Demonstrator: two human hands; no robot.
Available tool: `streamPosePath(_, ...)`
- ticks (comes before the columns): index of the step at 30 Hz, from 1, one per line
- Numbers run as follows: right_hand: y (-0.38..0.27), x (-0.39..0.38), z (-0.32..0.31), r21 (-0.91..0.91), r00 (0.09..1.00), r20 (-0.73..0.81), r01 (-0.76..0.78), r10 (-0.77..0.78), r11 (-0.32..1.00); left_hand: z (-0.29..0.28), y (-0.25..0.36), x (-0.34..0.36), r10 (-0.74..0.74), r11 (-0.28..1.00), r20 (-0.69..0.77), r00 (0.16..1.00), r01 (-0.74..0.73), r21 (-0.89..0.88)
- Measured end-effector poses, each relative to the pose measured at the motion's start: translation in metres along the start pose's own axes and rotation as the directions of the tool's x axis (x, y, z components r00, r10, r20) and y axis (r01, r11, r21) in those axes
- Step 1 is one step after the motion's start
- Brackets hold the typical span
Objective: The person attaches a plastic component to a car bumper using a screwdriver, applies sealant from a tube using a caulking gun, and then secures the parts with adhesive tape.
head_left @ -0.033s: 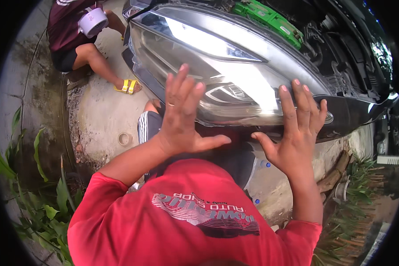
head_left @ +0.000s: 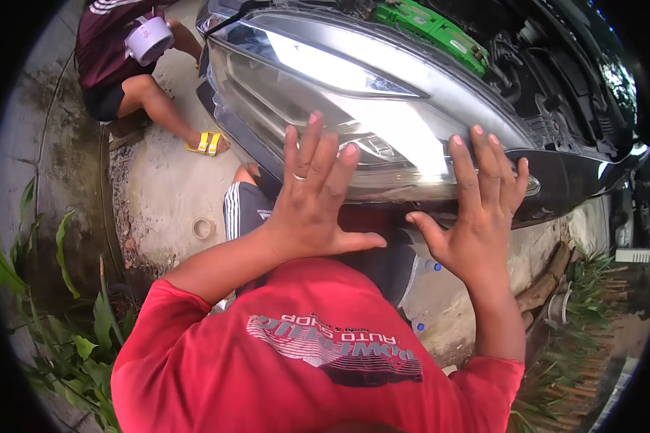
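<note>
A large car headlight (head_left: 267, 94) with a clear, shiny lens fills the upper middle. My left hand (head_left: 314, 195) is in front of its lower left part, fingers spread and a ring on one finger. My right hand (head_left: 480, 202) is raised at the headlight's lower right end, fingers spread and thumb pointing left. Neither hand holds anything. Whether the fingertips touch the lens or stay just off it, I cannot tell. The black bumper (head_left: 563, 189) runs under and right of the headlight.
The engine bay with a green part (head_left: 433, 32) lies open behind. At upper left a seated person holds a pale purple round object (head_left: 149, 40) and wears a yellow sandal (head_left: 208, 143). Leafy plants (head_left: 87, 353) stand lower left; a log (head_left: 545, 281) and blue-capped bottles (head_left: 432, 266) lie right.
My left hand has shifted slightly right and its fingers lean more to the right. The right hand has barely moved, and the view has shifted a little.
</note>
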State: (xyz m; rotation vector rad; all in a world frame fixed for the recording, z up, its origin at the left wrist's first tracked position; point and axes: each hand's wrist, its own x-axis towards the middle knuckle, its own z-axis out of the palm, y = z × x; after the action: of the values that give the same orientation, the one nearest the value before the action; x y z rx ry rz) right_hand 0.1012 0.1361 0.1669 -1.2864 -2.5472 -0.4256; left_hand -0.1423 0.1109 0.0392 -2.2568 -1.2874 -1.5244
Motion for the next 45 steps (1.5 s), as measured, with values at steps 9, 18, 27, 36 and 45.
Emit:
streamPosePath(9, 0.007, -0.102, 0.061, 0.143, 0.811, -0.483, -0.298, 0.330, 0.944, 0.001, 0.006, 0.023, -0.091, 0.954, 0.175, 0.980, 0.035, 0.299)
streamPosePath(18, -0.051, -0.133, 0.092, 0.448, 0.926, -0.106, -0.281, 0.363, 0.848, 0.000, 0.011, 0.029, -0.015, 0.941, 0.170, 0.985, -0.043, 0.335)
streamPosePath(27, -0.050, -0.132, 0.091, 0.344, 0.927, 0.033, -0.361, 0.373, 0.867, -0.017, 0.011, 0.073, 0.042, 0.958, 0.200, 0.979, -0.096, 0.272)
streamPosePath(36, -0.048, -0.133, 0.086, 0.346, 0.923, 0.100, -0.382, 0.371, 0.857, -0.049, -0.060, 0.136, -0.130, 0.988, 0.297, 0.946, 0.149, -0.040)
streamPosePath(45, -0.052, -0.139, 0.088, 0.318, 0.880, 0.189, -0.475, 0.437, 0.821, -0.104, -0.130, 0.148, -0.080, 0.982, -0.002, 0.997, 0.079, -0.170)
